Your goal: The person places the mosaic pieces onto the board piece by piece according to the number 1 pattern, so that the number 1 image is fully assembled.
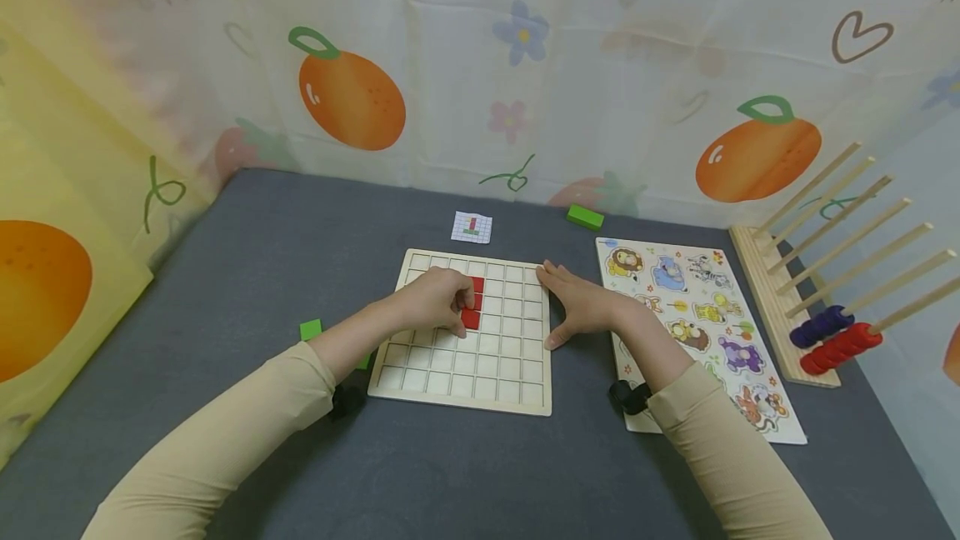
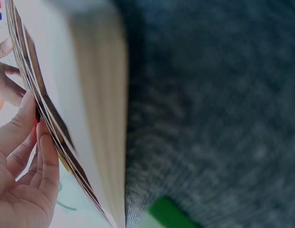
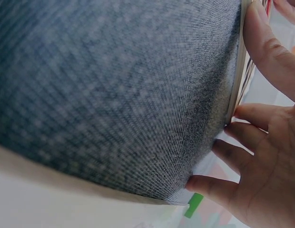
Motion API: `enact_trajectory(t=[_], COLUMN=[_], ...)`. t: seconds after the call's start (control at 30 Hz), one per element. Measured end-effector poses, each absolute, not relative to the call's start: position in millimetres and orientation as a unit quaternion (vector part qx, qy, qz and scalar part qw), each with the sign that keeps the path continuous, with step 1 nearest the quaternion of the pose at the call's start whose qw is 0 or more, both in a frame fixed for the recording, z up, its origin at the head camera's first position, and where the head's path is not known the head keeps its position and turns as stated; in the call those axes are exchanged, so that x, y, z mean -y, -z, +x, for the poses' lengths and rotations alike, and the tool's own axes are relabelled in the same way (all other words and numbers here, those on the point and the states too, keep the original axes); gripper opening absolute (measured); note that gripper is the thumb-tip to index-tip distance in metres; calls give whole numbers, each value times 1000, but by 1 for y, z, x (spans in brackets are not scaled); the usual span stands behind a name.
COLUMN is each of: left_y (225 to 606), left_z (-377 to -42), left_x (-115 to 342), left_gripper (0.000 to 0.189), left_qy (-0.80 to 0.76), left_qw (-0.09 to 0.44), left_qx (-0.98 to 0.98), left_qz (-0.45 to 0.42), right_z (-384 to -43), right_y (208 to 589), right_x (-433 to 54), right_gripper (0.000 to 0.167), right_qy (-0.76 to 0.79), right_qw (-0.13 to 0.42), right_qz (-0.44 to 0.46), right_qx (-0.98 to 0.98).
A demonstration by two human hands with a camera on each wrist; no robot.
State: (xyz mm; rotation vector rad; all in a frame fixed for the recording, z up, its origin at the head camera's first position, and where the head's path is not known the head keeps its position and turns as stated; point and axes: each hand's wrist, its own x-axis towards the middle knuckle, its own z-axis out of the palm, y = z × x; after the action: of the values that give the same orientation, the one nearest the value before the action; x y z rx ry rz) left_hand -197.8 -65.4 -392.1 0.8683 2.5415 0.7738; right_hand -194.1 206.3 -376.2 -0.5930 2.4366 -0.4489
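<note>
A wooden grid board (image 1: 457, 390) with white squares lies flat on the dark table. Red square blocks (image 1: 470, 320) stand in a column near its middle. My left hand (image 1: 427, 300) reaches over the board and pinches a red block between thumb and fingers, partly covering it; in the left wrist view only a sliver of red shows at the fingertips. On the board's right side, my right hand (image 1: 587, 307) rests with fingers spread. Its thumb (image 3: 269, 47) and forefinger touch the board's edge in the right wrist view.
A small pattern card (image 1: 472, 227) lies behind the board. Green blocks sit at the back (image 1: 585, 217) and beside the left forearm (image 1: 311, 329). To the right are an animal puzzle board (image 1: 686, 273) and a peg stand (image 1: 787, 315) with blue and red rings.
</note>
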Motion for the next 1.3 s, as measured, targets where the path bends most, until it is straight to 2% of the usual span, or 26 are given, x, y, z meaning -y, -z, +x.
enact_trajectory(t=[0.6, 1.3], left_y=[382, 349], left_z=[-196, -213], left_x=[78, 152], left_gripper=[27, 22], left_qy=[-293, -319], left_qw=[167, 130], left_qx=[-891, -907], left_qz=[304, 241], right_z=[-194, -193], right_y=[375, 377], right_x=[-205, -205], right_gripper=[116, 116], right_qy=[164, 178], right_qw=[293, 293], right_qz=[-221, -217], right_qx=[-916, -914])
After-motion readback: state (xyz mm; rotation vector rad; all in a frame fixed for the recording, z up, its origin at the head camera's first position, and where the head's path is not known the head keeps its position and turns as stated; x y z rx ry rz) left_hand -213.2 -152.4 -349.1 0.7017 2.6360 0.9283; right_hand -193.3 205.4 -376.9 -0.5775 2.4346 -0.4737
